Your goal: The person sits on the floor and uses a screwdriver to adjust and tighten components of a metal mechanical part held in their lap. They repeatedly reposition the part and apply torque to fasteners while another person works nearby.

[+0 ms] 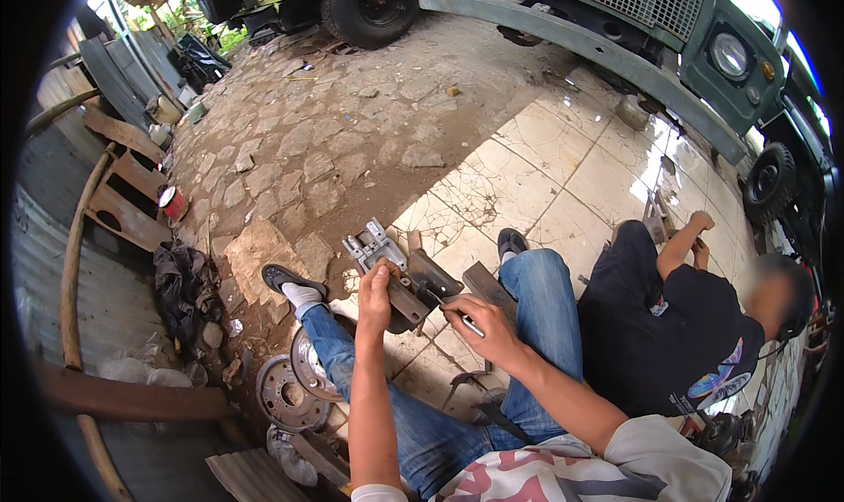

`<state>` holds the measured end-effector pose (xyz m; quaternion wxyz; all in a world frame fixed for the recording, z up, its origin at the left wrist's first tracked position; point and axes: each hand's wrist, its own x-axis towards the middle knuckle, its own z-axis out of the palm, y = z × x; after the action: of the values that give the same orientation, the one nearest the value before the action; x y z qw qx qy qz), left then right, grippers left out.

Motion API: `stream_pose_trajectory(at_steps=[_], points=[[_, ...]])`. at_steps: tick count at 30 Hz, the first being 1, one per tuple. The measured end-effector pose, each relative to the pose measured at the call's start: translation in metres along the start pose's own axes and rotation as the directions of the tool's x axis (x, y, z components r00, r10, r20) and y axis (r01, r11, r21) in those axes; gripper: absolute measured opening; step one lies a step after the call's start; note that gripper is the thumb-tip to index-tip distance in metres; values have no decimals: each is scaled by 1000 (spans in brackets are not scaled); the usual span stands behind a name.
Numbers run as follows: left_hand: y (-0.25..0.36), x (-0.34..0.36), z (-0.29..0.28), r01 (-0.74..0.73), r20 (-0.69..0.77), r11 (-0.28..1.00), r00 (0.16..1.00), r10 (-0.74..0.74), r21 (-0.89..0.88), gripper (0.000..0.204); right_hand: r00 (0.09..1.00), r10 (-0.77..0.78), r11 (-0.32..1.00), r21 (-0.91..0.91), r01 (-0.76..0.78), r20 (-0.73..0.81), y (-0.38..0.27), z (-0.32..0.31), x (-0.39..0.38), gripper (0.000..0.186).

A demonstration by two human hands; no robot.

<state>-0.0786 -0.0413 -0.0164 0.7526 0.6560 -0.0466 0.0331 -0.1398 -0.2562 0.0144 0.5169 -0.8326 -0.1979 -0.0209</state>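
My left hand (pixel 376 295) is closed around the end of a dark steel bracket (pixel 409 307) in front of my knees. In my right hand (pixel 489 331) is a slim silver pen-like tool (pixel 473 327), its front end close against the bracket; whether the tip touches cannot be made out. Just beyond the bracket lie another dark channel-shaped steel piece (pixel 437 272) and a grey cast metal part (pixel 375 246). A rectangular steel piece (pixel 489 289) rests beside my right leg.
To my right sits a person (pixel 673 317) in dark clothes, hands near metal pieces (pixel 655 216) on the tiles. Wheel-like metal discs (pixel 286 395) lie by my left leg. A green vehicle's bumper (pixel 589 58) spans the far right. Corrugated sheets (pixel 61 229) and a wooden pole (pixel 72 273) line the left.
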Motion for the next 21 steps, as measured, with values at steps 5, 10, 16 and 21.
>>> stream_pose_trajectory(at_steps=[5, 10, 16, 21], points=[[-5, 8, -6, -72, -113, 992, 990, 84, 100, 40, 997, 55, 997, -54, -52, 63, -16, -9, -15, 14], [13, 1, 2, -9, 25, 999, 1000, 10, -47, 36, 974, 109, 984, -160, -77, 200, 7, 6, -34, 22], [7, -8, 0, -18, -7, 1000, 1000, 18, 20, 45, 935, 215, 974, 6, -226, 282, -21, -8, -29, 21], [12, -5, -9, 5, 38, 1000, 999, -4, -22, 46, 935, 214, 957, 133, -259, 282, -55, -50, -6, 20]])
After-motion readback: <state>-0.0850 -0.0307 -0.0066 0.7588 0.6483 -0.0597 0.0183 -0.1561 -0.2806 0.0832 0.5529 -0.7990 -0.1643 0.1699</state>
